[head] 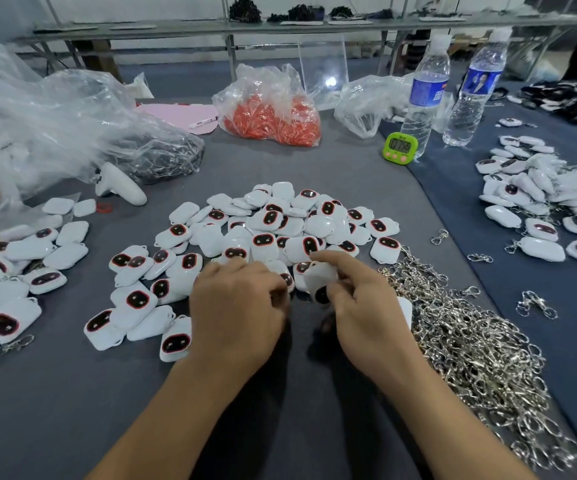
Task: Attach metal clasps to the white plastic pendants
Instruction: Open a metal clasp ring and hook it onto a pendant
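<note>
In the middle of the frame the right hand (359, 306) pinches a white pendant (318, 277) above the worktop (72, 410), and the left hand (235, 306) has a curled grip, but I cannot tell on what.

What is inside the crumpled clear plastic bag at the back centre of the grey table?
The crumpled clear plastic bag holds a heap of small orange-red pieces filling its lower half. The wrinkled film blurs them, so their exact shape cannot be told, nor whether anything lies beneath.
</note>
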Demonstrator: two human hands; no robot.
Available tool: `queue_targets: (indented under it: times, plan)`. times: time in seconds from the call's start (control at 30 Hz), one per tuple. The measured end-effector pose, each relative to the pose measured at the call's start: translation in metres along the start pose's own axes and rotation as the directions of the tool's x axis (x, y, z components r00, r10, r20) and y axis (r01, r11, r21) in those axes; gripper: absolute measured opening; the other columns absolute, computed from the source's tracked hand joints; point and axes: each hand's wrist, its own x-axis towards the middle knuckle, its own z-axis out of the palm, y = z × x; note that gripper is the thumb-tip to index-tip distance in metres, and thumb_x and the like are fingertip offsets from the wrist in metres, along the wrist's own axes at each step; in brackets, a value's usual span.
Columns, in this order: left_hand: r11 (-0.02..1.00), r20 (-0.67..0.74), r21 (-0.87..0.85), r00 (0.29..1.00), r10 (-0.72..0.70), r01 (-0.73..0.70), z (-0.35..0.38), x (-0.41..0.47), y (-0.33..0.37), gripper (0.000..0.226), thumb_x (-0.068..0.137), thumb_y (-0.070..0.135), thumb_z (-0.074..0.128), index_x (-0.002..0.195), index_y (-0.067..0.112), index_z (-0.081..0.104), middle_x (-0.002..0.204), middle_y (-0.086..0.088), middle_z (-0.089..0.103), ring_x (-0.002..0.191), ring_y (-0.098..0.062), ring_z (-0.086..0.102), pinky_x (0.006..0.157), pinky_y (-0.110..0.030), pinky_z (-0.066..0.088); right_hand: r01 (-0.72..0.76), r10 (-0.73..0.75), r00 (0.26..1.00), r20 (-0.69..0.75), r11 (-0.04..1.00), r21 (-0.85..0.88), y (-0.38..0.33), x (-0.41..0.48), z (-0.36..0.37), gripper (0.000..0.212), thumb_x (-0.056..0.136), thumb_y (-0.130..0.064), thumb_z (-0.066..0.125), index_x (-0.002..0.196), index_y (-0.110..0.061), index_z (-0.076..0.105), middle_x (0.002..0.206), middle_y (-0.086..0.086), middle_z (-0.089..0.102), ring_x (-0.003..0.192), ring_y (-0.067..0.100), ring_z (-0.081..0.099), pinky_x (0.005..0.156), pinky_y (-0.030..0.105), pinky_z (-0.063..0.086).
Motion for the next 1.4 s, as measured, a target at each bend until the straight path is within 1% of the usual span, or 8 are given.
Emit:
queue_targets:
  times: [0.2, 0.4, 0.5, 0.67, 0.8, 1.0, 1.27, 1.4]
  plan:
    - [0.989, 0.155, -0.147, 0.988, 0.022, 0.001, 0.007, -0.003, 0.005, 0.007, 0.083, 0.031, 0.07, 0.084, 0.026, 0.076, 0.083, 0.008, 0.067, 0.085, -0.017, 0.06, 0.068, -0.033, 0.047, -0.026, 0.025, 1.0, -0.01, 0.999, -0.044, 0.005, 0.005, 0.001, 0.014, 0.096, -0.025, 0.066, 0.105, -0.036, 0.062, 0.088, -0.01, 0.073, 0.071, 0.009, 0.066, 0.069, 0.031, 0.055]
    - [0.95, 0.278, -0.305, 0.96, 0.018, 0.07, 0.003, 0.004, -0.005, 0.013, 0.08, 0.029, 0.077, 0.092, 0.031, 0.081, 0.088, 0.011, 0.071, 0.085, -0.012, 0.062, 0.077, -0.036, 0.05, 0.055, -0.038, 0.996, 0.082, 0.975, -0.215, 0.002, 0.002, -0.002, 0.042, 0.091, -0.005, 0.054, 0.106, -0.038, 0.075, 0.072, -0.034, 0.064, 0.058, -0.002, 0.055, 0.058, 0.009, 0.039]
    - [0.946, 0.292, -0.321, 0.955, 0.058, 0.041, 0.002, 0.006, -0.009, 0.013, 0.079, 0.027, 0.077, 0.091, 0.03, 0.082, 0.087, 0.011, 0.071, 0.081, -0.011, 0.063, 0.075, -0.036, 0.052, 0.107, -0.066, 0.987, 0.148, 0.952, -0.287, 0.001, 0.003, -0.003, 0.049, 0.093, -0.002, 0.049, 0.116, -0.037, 0.075, 0.107, -0.018, 0.07, 0.086, -0.001, 0.058, 0.075, 0.014, 0.042]
    - [0.975, 0.305, -0.205, 0.942, 0.142, -0.081, 0.0, 0.007, -0.003, 0.015, 0.085, 0.03, 0.07, 0.095, 0.029, 0.081, 0.093, 0.008, 0.07, 0.091, -0.017, 0.062, 0.077, -0.034, 0.049, 0.131, -0.087, 0.985, 0.149, 0.938, -0.32, 0.006, 0.003, -0.004, 0.049, 0.097, -0.005, 0.051, 0.131, -0.037, 0.065, 0.117, -0.009, 0.07, 0.1, 0.01, 0.06, 0.081, 0.016, 0.039]
    - [0.991, 0.36, -0.007, 0.924, 0.129, -0.135, 0.0, 0.009, 0.006, 0.025, 0.094, 0.035, 0.052, 0.106, 0.028, 0.073, 0.103, 0.007, 0.063, 0.098, -0.019, 0.059, 0.08, -0.035, 0.049, 0.129, -0.112, 0.991, 0.078, 0.957, -0.26, 0.009, 0.004, -0.009, 0.042, 0.092, -0.007, 0.06, 0.115, -0.04, 0.049, 0.091, -0.015, 0.071, 0.085, -0.004, 0.058, 0.07, 0.005, 0.04]
    - [0.98, 0.435, 0.122, 0.896, 0.091, -0.159, -0.006, 0.009, 0.014, 0.019, 0.096, 0.03, 0.052, 0.102, 0.026, 0.069, 0.087, 0.006, 0.052, 0.084, -0.019, 0.058, 0.065, -0.029, 0.035, 0.132, -0.124, 0.991, 0.052, 0.971, -0.202, 0.007, 0.004, -0.01, 0.041, 0.09, -0.005, 0.063, 0.109, -0.041, 0.055, 0.087, -0.033, 0.066, 0.085, -0.003, 0.06, 0.072, 0.005, 0.043]
    - [0.957, 0.512, 0.189, 0.854, 0.094, -0.218, -0.019, 0.011, 0.013, 0.015, 0.092, 0.023, 0.058, 0.097, 0.027, 0.072, 0.074, 0.003, 0.054, 0.074, -0.018, 0.059, 0.064, -0.03, 0.046, 0.147, -0.15, 0.989, -0.001, 0.97, -0.194, 0.006, 0.002, -0.008, 0.037, 0.089, -0.01, 0.062, 0.097, -0.04, 0.043, 0.086, -0.012, 0.069, 0.074, 0.005, 0.063, 0.066, 0.013, 0.047]
    - [0.942, 0.513, 0.227, 0.853, 0.1, -0.247, -0.027, 0.009, 0.019, 0.01, 0.092, 0.019, 0.059, 0.09, 0.024, 0.067, 0.062, 0.005, 0.032, 0.056, -0.013, 0.035, 0.06, -0.031, 0.04, 0.148, -0.15, 0.989, 0.002, 0.968, -0.201, 0.006, 0.0, -0.009, 0.033, 0.086, -0.015, 0.067, 0.096, -0.037, 0.045, 0.082, -0.012, 0.071, 0.074, 0.005, 0.062, 0.067, 0.011, 0.046]
